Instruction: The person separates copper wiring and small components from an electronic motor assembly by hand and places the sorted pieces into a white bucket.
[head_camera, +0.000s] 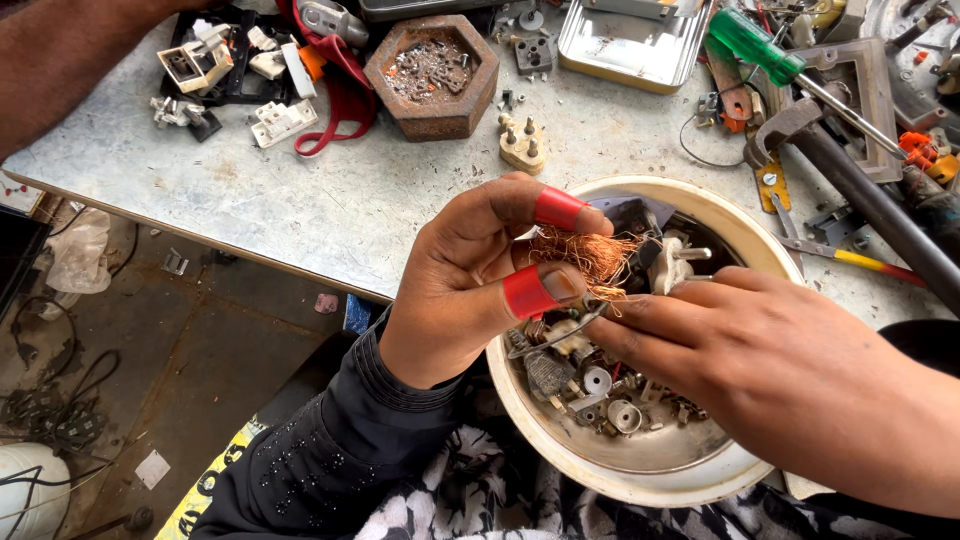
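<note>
Tangled bundle of thin copper wire (590, 255), pinched between thumb and forefinger of the left hand (470, 280), both tips wrapped in red tape, held just above the round cream bowl (640, 480). Right hand (760, 365) closed on the other end, fingertips gripping the strands and a small white plastic part (672, 265) beside them. Below, inside the bowl: grey metal scraps, small spools and screws in a heap. Beyond, on the scuffed grey worktop (330, 200): a beige three-pin plug top (524, 143) near the bowl's rim, a rusty hexagonal tray (432, 75) of filings, broken white socket pieces (280, 120), a green-handled screwdriver (760, 48), a shiny rectangular metal tin (630, 45). Likely risks: fine strands snapping or cutting bare fingertips if pulled hard; loose pieces dropping past the bowl onto the cluttered floor; bowl, overhanging the worktop edge on the lap, tipping if knocked.
</note>
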